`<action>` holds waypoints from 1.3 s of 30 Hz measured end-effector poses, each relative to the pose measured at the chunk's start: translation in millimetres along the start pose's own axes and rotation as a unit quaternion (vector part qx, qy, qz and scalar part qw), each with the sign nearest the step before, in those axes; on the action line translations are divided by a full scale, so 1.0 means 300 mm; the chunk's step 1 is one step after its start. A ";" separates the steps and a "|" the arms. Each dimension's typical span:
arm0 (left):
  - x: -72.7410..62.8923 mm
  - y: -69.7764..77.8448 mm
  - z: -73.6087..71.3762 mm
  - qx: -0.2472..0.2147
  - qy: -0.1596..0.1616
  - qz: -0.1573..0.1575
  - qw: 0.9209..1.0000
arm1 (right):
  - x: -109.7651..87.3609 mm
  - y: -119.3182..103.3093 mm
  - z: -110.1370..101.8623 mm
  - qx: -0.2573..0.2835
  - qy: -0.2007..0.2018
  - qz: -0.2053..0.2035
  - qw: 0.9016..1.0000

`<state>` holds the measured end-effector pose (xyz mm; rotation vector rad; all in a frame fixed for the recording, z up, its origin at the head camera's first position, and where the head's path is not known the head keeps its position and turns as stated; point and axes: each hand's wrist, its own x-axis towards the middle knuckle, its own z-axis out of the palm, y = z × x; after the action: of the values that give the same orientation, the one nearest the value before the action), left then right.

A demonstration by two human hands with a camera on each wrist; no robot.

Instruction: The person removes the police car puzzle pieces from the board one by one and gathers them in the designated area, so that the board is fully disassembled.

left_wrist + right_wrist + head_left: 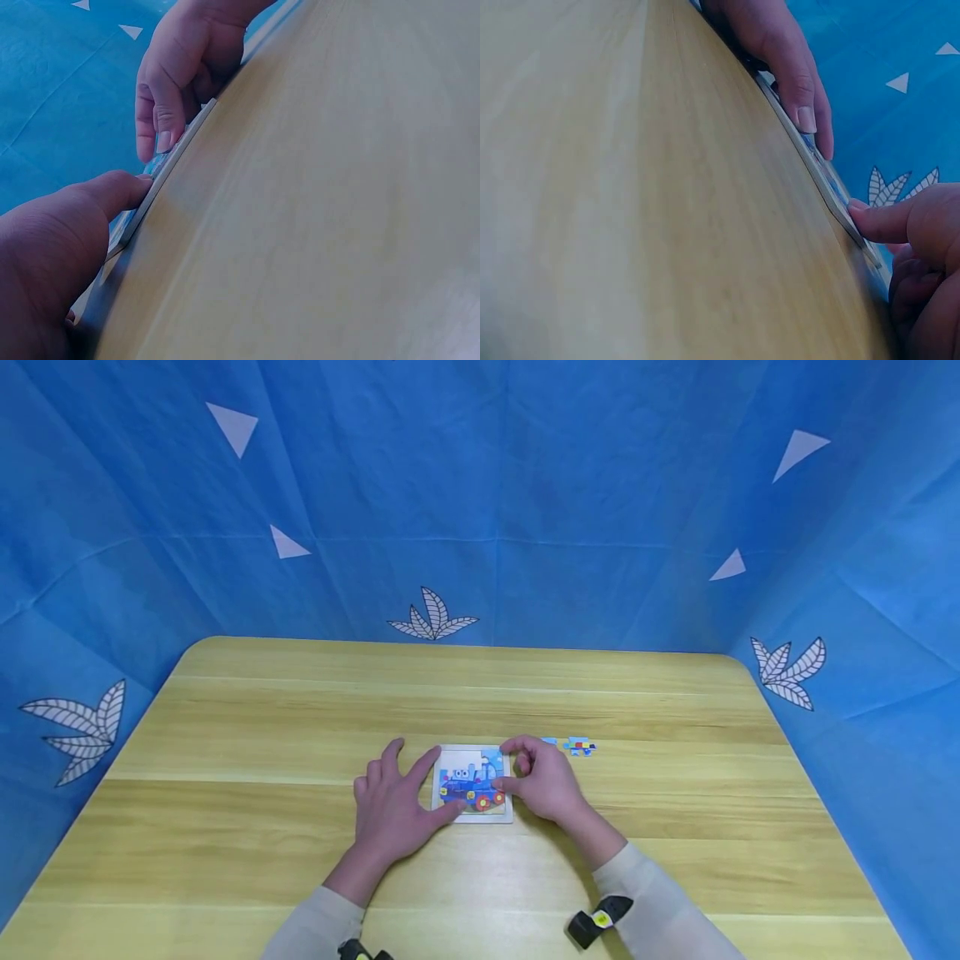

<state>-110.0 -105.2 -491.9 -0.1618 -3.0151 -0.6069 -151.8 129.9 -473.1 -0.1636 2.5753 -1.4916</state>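
A square jigsaw puzzle (489,764) with a blue cartoon vehicle lies in a white-edged tray (495,818) on the table. White backing shows along its upper left part. My left hand (390,814) spans the tray's left side, index fingertip at the top left corner and thumb resting on the lower edge of the picture. At the right side, my right hand (551,781) touches the puzzle with its thumb on the picture and its index fingertip at the top right corner. In the right wrist view, the right thumb (881,219) presses on the board.
Loose puzzle pieces (580,746) lie on the wooden table (637,710) just beyond my right hand, one partly hidden by it. A blue cloth (495,485) with white triangles and leaves hangs behind and beside the table. Each wrist wears a dark strap (600,921).
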 end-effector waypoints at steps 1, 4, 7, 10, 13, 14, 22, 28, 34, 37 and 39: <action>0.000 -0.001 0.001 0.000 0.000 0.000 1.000 | 0.000 0.001 0.001 0.003 0.001 -0.003 1.000; 0.000 -0.002 0.004 0.001 0.002 0.000 1.000 | 0.001 0.007 0.005 0.009 -0.001 -0.020 1.000; 0.000 -0.003 0.004 0.001 0.002 0.000 1.000 | 0.001 0.011 0.007 0.012 0.001 -0.027 1.000; -0.001 -0.002 0.003 0.002 0.002 0.000 1.000 | 0.003 0.015 0.008 0.003 0.006 -0.022 1.000; -0.001 -0.002 0.003 0.002 0.001 0.000 1.000 | 0.006 0.017 0.008 -0.017 0.010 -0.024 1.000; -0.001 -0.002 0.004 0.002 0.001 -0.001 1.000 | 0.007 0.018 0.008 -0.025 0.010 -0.028 0.999; 0.000 0.002 0.005 0.004 0.002 0.000 1.000 | 0.009 0.018 0.003 -0.052 0.009 -0.038 0.998; 0.000 0.004 0.008 0.007 0.006 0.001 1.000 | 0.006 0.018 -0.002 -0.056 0.007 -0.047 0.997; -0.001 0.004 0.012 0.004 0.007 -0.002 1.000 | 0.001 0.022 -0.009 -0.036 -0.009 -0.052 0.998; -0.003 0.002 0.014 0.005 0.007 -0.003 1.000 | -0.009 0.023 -0.014 -0.017 -0.018 -0.057 0.998; -0.004 0.001 0.016 0.007 0.007 -0.003 1.000 | -0.016 0.027 -0.018 -0.007 -0.020 -0.064 0.998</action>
<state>-109.1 -103.2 -496.3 -0.1469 -3.0070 -0.5855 -148.2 139.3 -476.9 -0.3639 2.5886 -1.4946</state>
